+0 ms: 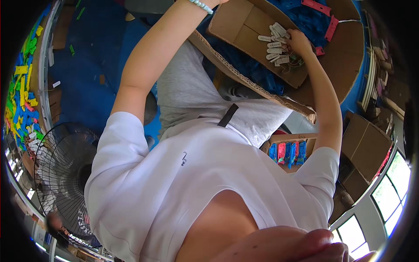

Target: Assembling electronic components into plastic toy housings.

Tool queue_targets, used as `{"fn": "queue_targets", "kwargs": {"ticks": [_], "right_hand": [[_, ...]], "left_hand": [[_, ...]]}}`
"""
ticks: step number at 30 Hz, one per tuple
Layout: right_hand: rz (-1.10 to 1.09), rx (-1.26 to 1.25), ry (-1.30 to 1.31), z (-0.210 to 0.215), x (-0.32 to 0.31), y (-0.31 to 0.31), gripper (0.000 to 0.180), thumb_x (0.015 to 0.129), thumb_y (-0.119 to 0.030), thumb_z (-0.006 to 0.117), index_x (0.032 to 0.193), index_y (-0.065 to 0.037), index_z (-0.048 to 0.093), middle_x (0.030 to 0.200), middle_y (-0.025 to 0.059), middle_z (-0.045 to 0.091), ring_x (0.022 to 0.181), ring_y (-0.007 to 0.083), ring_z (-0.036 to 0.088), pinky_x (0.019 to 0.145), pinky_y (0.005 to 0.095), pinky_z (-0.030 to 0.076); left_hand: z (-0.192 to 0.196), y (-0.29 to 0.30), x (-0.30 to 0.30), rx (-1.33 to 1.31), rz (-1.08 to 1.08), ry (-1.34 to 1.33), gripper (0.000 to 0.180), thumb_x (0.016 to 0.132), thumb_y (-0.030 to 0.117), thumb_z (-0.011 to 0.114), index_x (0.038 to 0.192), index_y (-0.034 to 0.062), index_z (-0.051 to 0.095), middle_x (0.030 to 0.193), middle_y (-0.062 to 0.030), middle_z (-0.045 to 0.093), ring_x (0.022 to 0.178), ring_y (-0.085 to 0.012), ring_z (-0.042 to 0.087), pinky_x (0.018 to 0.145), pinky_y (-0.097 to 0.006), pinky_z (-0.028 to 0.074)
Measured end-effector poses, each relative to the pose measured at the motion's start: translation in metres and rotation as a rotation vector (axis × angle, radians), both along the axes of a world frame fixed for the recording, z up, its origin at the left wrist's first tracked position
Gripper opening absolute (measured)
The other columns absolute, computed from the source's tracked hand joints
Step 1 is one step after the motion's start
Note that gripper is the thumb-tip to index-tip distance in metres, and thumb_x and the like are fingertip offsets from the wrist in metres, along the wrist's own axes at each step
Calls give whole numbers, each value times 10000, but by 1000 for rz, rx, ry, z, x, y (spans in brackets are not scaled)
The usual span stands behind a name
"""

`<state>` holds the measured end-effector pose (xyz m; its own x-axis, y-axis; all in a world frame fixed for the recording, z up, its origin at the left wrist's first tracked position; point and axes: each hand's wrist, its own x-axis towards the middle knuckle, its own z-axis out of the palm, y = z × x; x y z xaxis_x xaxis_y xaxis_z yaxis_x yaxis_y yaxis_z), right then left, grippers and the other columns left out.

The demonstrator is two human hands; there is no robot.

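My right hand [300, 42] reaches into a shallow cardboard tray [244, 32], its bent fingers closed at the edge of a pile of white tags [275, 46]. The tags are small, rounded strips with dark print, and thin strings tangle at the pile's lower end. The fingertips are partly hidden, but they seem to pinch a tag. My left hand [214, 2] lies mostly beyond the top edge, near the tray's left end; its fingers are out of sight. A beaded bracelet [201, 6] circles that wrist.
The tray sits within a larger cardboard box [349, 56] holding blue plastic parts [264, 78] and several pink ones [331, 28]. Beside my right elbow stands a small box of blue and pink pieces [288, 153]. A black fan [65, 174] and heaped coloured parts [22, 94] are at left.
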<state>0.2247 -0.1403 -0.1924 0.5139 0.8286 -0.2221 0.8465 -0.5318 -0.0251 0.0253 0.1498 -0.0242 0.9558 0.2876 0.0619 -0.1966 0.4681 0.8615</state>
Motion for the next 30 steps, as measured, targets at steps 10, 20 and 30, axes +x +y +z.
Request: {"fn": "queue_targets", "kwargs": {"ticks": [10, 20, 30], "right_hand": [[-396, 33, -50, 8, 20, -57, 284, 823, -271, 709, 1021, -69, 735, 888, 142, 732, 746, 262, 715, 757, 386, 545], [-491, 122, 79, -2, 5, -71, 419, 783, -379, 783, 982, -14, 723, 928, 183, 725, 859, 266, 709, 784, 385, 534], [-653, 1003, 798, 149, -39, -22, 219, 878, -111, 742, 1051, 15, 696, 950, 59, 681, 846, 142, 665, 712, 257, 557]], "left_hand": [[-14, 2, -2, -28, 93, -40, 116, 798, -21, 512, 908, -6, 548, 776, -94, 589, 580, -191, 604, 491, -310, 506], [-11, -1, 0, 61, 130, -8, 131, 796, -21, 507, 918, -8, 551, 764, -89, 582, 566, -180, 595, 484, -305, 501], [-1, -19, -13, 286, 55, -19, 277, 855, 10, 561, 1129, 1, 519, 775, -72, 594, 588, -142, 598, 485, -283, 488]]}}
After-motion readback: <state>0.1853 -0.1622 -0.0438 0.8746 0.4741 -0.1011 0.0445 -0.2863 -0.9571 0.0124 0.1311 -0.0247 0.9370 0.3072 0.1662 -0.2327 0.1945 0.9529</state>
